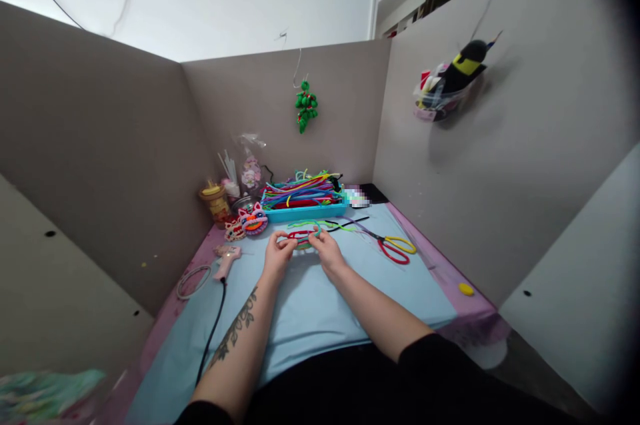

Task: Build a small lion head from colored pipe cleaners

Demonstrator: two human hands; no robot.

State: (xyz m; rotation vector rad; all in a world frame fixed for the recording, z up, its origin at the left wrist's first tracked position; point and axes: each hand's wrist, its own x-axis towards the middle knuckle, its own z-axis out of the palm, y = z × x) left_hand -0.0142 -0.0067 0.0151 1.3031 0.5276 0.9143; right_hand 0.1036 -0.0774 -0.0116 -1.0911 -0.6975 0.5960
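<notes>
Between my two hands is a small loop-shaped piece of bent pipe cleaners (303, 243), red with teal and green, held just above the blue cloth (320, 305). My left hand (279, 254) pinches its left end with thumb and fingers. On the other side, my right hand (328, 252) grips the right end, near a teal strand that curves upward. The fingers hide parts of the piece. Several loose pipe cleaners (345, 226) in green, black and purple lie just beyond my hands. Scissors (393, 245) with one red and one yellow handle rest to the right.
A blue tray (305, 214) heaped with coloured pipe cleaners stands at the back. Left are two animal-face crafts (253, 219), a pink glue gun (227, 262) with its cord, and a cup (216, 204). A yellow disc (466, 289) lies right. Grey partitions (340, 105) enclose the table.
</notes>
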